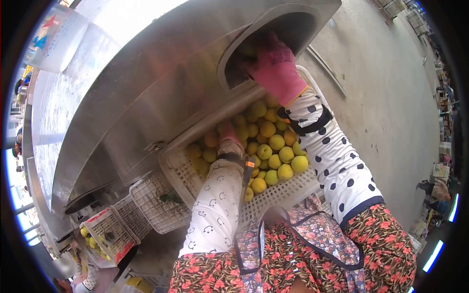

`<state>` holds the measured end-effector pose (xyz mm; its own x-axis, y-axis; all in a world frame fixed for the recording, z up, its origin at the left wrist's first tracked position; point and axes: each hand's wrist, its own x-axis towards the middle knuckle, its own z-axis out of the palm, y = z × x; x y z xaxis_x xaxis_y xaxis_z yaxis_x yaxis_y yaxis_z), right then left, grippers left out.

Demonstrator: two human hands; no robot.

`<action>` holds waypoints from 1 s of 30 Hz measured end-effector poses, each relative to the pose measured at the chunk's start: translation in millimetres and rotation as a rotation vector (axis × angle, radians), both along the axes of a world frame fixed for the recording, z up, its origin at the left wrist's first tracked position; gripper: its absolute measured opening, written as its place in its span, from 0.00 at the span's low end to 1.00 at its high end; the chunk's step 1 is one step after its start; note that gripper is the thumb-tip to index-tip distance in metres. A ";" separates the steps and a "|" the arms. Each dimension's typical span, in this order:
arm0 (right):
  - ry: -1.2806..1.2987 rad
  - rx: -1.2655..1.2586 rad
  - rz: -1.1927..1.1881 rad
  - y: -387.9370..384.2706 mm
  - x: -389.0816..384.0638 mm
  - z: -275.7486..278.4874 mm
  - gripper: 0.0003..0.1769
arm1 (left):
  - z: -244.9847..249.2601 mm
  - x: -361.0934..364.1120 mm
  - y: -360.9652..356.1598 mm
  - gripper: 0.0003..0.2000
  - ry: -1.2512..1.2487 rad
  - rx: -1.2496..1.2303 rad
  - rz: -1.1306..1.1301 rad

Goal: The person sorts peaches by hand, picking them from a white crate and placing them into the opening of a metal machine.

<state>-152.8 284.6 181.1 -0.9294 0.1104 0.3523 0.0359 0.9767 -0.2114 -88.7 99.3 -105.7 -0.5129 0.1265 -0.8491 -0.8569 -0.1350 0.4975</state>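
Observation:
Yellow-green round fruit (276,141) fills much of a white plastic crate (264,205) in front of me. My left hand (227,132), in a pink glove, reaches down among the fruit at the crate's far side; its fingers are hidden. At the mouth of a metal chute (303,24), my right hand (276,68), also in a pink glove, reaches inside. Its fingers are partly spread in the shadow, beside a dim greenish shape that I cannot make out clearly. Patterned sleeves cover both forearms.
A large curved metal machine (146,93) rises beyond the crate. An empty white crate (156,200) and another crate with yellow fruit (93,244) stand at the lower left. A metal strip (327,71) lies on the floor at right. Another person (435,190) is at far right.

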 end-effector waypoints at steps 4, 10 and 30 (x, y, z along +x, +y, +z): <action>0.288 -0.590 0.029 -6.0 64.7 17.5 0.26 | 14.1 4.3 -1.5 0.36 -0.109 0.052 0.108; -0.516 -0.198 0.378 -37.9 123.2 -149.6 0.21 | 118.9 46.1 -51.5 0.35 -0.049 0.195 0.313; -0.077 -0.971 0.165 4.9 114.0 26.4 0.43 | 259.0 30.9 -20.8 0.33 0.380 1.129 0.045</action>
<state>-38.8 289.5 207.5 -0.9757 0.1863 0.1151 -0.0379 0.3741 -0.9266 -57.8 78.5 153.3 -0.7304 0.6802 -0.0624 -0.6639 -0.6854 0.2991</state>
